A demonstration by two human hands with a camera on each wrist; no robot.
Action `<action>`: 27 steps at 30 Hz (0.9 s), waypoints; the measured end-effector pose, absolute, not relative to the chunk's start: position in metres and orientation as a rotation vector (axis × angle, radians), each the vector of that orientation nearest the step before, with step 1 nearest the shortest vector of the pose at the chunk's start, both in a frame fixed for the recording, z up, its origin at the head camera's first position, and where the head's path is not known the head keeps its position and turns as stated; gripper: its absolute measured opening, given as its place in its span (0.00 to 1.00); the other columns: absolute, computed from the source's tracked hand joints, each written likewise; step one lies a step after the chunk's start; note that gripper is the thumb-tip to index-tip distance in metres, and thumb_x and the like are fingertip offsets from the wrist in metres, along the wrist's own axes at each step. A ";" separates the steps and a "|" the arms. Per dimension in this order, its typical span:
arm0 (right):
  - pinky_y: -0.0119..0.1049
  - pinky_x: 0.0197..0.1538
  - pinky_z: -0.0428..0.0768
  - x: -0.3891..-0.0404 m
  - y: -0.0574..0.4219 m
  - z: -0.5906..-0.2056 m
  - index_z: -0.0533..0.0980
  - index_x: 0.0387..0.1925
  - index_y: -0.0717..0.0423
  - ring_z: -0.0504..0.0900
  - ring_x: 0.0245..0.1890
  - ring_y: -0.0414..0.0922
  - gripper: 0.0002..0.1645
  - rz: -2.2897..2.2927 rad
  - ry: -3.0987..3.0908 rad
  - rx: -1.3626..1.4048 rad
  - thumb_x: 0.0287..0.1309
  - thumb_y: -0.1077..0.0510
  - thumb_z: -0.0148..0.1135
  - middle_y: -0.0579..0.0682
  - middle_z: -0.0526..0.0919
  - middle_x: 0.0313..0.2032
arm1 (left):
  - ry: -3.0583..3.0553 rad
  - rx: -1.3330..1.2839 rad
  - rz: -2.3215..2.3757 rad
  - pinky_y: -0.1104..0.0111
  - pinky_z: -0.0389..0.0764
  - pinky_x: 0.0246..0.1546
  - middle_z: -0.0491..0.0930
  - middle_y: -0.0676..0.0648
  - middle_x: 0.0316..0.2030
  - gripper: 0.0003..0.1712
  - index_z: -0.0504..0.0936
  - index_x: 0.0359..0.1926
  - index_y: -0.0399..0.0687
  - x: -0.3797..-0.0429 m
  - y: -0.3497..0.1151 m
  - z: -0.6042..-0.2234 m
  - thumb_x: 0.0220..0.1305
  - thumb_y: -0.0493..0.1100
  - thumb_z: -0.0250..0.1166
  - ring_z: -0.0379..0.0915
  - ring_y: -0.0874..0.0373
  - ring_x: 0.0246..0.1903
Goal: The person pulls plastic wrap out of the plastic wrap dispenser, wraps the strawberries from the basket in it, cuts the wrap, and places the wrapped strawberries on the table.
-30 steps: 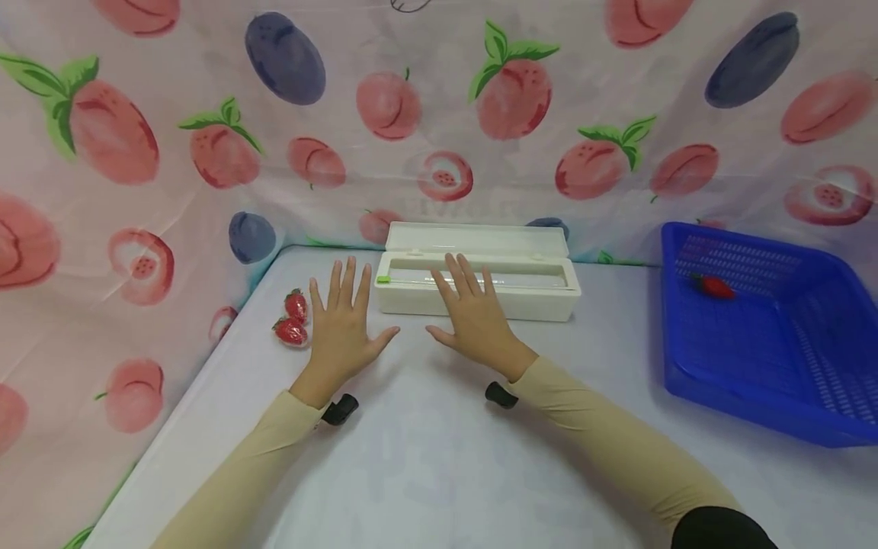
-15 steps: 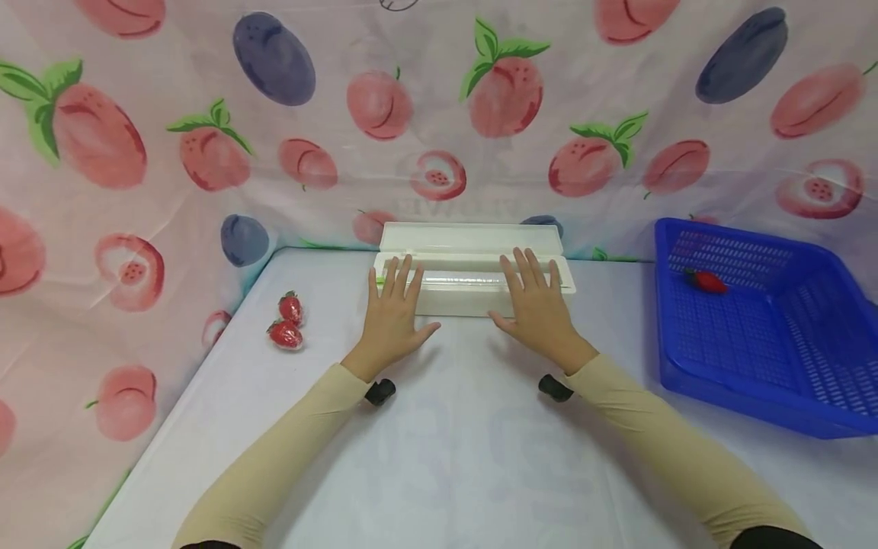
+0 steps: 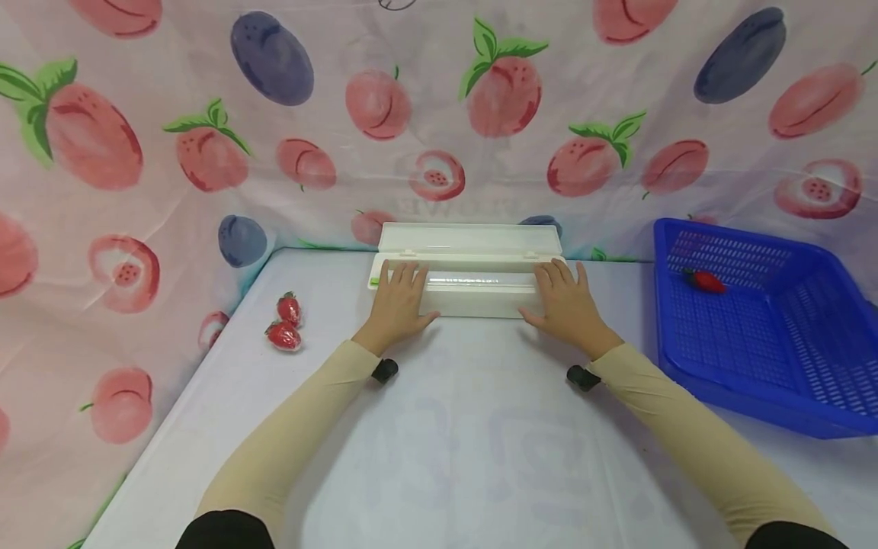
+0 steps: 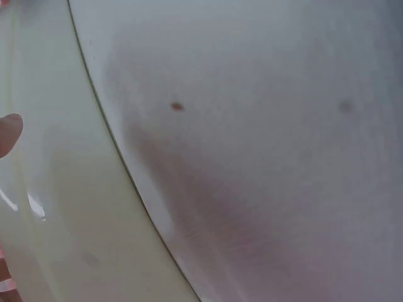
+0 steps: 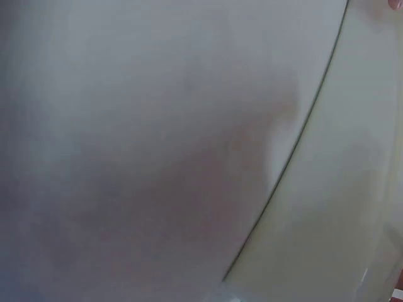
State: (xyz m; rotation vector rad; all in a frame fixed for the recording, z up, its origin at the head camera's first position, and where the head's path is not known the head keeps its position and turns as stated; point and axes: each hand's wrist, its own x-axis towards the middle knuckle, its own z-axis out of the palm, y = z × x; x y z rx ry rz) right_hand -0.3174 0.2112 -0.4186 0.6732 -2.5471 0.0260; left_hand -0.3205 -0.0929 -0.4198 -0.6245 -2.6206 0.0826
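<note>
A white cling film dispenser (image 3: 480,305) stands at the back of the table, its lid (image 3: 469,238) raised. Clear film shows in its long opening. My left hand (image 3: 399,305) grips its left part, fingers bent over the front wall and thumb in front. At the right end, my right hand (image 3: 571,309) holds it in the same manner. The left wrist view catches the dispenser's pale front wall (image 4: 75,163) and one fingertip (image 4: 9,133). In the right wrist view, the same wall (image 5: 327,189) fills the right side.
Two film-wrapped strawberries (image 3: 284,335) lie left of the dispenser. On the right stands a blue plastic basket (image 3: 754,404), with one strawberry (image 3: 706,281) inside. A fruit-print curtain (image 3: 439,99) hangs directly behind the white-covered table (image 3: 466,442).
Both hands have moved to the right, and the right hand has gone farther, to the dispenser's right end. Their spread fingers have come down and bent over its front wall.
</note>
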 end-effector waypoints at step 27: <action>0.68 0.58 0.59 -0.331 0.214 -0.407 0.74 0.46 0.66 0.75 0.50 0.58 0.36 0.050 -2.728 0.705 0.52 0.37 0.59 0.63 0.78 0.47 | -2.947 -0.679 0.027 0.42 0.51 0.67 0.75 0.41 0.56 0.39 0.70 0.58 0.39 -0.331 -0.092 -0.389 0.55 0.63 0.61 0.72 0.48 0.57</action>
